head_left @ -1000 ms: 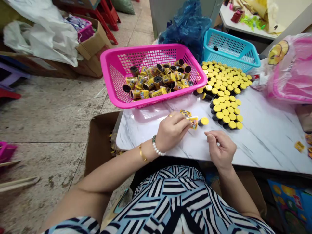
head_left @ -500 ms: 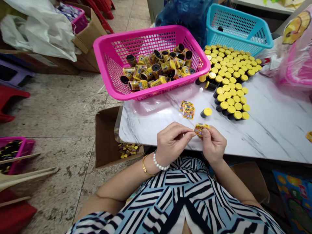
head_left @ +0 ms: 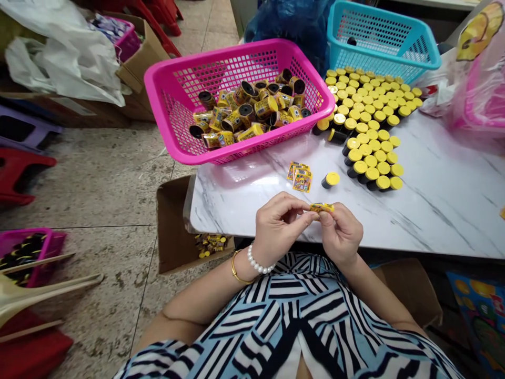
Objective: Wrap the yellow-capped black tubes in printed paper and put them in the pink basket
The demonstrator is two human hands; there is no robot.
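Observation:
Between my two hands, over the table's front edge, is a small yellow printed label (head_left: 322,207). My left hand (head_left: 281,223) pinches its left end between thumb and finger. With thumb and fingers, my right hand (head_left: 342,231) grips the right end. A small pile of similar yellow labels (head_left: 302,178) lies on the table just beyond my hands. Beside the pile, one black canister with a yellow cap (head_left: 330,179) stands upright and apart. Farther back right, many yellow-capped black canisters (head_left: 371,152) stand packed in a group.
A pink basket (head_left: 236,150) holds labelled canisters at the back left. Behind the standing group is a blue basket (head_left: 382,37). On the floor by the table's left edge, an open cardboard box (head_left: 171,226) contains small yellow and black pieces. A plastic-covered pink container (head_left: 479,105) sits at right.
My left hand has brought a label from the pile toward my body, and my right hand has closed on its other end. The label has since tilted to a narrower view.

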